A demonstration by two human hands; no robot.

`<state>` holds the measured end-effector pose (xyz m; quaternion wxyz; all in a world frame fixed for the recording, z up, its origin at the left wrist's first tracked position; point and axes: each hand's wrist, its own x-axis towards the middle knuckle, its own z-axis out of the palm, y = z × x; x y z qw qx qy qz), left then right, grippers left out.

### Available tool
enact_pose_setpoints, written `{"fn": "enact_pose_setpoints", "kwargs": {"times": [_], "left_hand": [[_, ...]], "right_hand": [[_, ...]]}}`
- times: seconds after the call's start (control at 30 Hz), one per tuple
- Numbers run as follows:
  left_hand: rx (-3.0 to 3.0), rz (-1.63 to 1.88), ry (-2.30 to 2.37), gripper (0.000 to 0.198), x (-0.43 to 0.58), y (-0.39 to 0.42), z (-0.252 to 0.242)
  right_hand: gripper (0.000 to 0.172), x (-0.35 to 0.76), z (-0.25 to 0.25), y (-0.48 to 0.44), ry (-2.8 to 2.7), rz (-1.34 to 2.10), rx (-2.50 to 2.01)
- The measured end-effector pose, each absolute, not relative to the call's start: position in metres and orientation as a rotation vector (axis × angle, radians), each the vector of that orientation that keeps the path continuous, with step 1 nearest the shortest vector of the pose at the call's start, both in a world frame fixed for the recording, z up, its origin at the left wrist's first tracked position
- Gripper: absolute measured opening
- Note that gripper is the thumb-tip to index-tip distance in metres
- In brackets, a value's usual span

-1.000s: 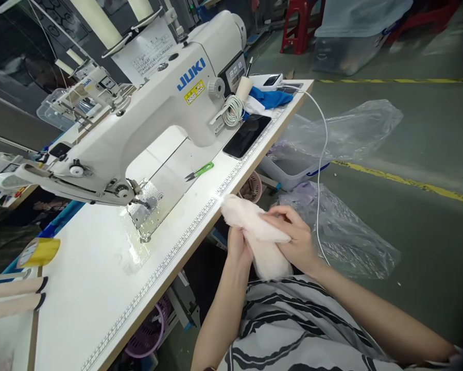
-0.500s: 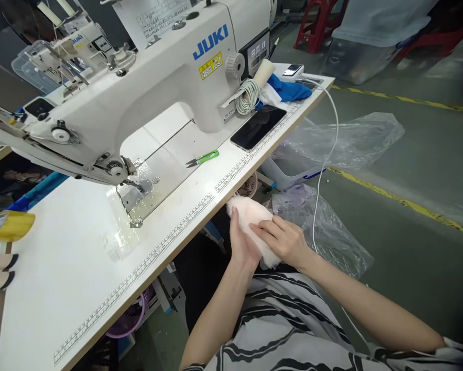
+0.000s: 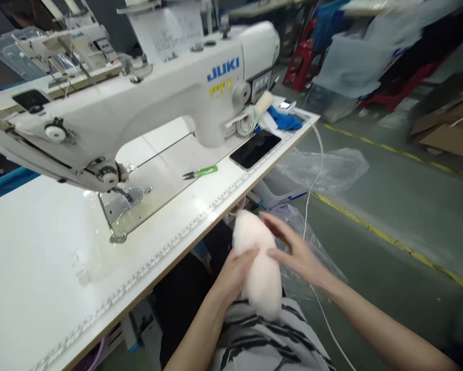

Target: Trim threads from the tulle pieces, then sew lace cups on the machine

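A pale pink fluffy fabric piece (image 3: pixel 257 265) rests on my lap, just below the table's front edge. My left hand (image 3: pixel 235 270) grips its left side with fingers curled round it. My right hand (image 3: pixel 293 247) lies against the piece's right side, fingers stretched out and blurred by motion. The white JUKI sewing machine (image 3: pixel 146 108) stands on the white table (image 3: pixel 41 268) to the left, apart from both hands.
Green thread snips (image 3: pixel 201 172) and a dark phone (image 3: pixel 255 149) lie on the table near the machine. A blue cloth (image 3: pixel 285 121) sits at the far corner. A white cable (image 3: pixel 310 180) hangs off the table. Clear plastic bags (image 3: pixel 326 170) lie on the floor to the right.
The view has swung left and up. The fabric piece now lies more upright on my lap, and my right hand has opened and slid along its right side.
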<state>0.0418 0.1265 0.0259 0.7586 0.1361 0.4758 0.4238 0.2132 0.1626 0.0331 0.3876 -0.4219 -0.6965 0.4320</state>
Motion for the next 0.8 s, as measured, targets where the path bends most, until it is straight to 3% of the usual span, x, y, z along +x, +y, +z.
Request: {"fn": "enact_pose_setpoints", "kwargs": {"times": [0.03, 0.13, 0.27, 0.43, 0.57, 0.67, 0.8], "left_hand": [[0.344, 0.871, 1.012, 0.054, 0.041, 0.125, 0.026], [0.437, 0.816, 0.976, 0.057, 0.037, 0.122, 0.027], [0.408, 0.850, 0.972, 0.062, 0.020, 0.121, 0.027], [0.438, 0.864, 0.935, 0.074, 0.005, 0.116, 0.014], [0.385, 0.932, 1.013, 0.082, 0.010, 0.116, 0.010], [0.367, 0.965, 1.033, 0.076, 0.014, 0.116, 0.017], [0.334, 0.992, 1.106, 0.043, 0.008, 0.109, 0.030]], "right_hand": [[0.062, 0.209, 0.034, 0.167, -1.732, 1.245, -1.099], [0.041, 0.191, 0.034, 0.172, -1.590, 1.539, -1.157], [0.024, 0.171, 0.035, 0.169, -1.564, 1.444, -1.171], [0.037, 0.159, 0.040, 0.170, -1.764, 1.279, -1.144], [0.038, 0.153, 0.054, 0.179, -1.849, 1.235, -1.135], [0.032, 0.150, 0.073, 0.187, -1.943, 1.264, -1.105], [0.024, 0.151, 0.105, 0.222, -2.197, 1.272, -0.976]]}}
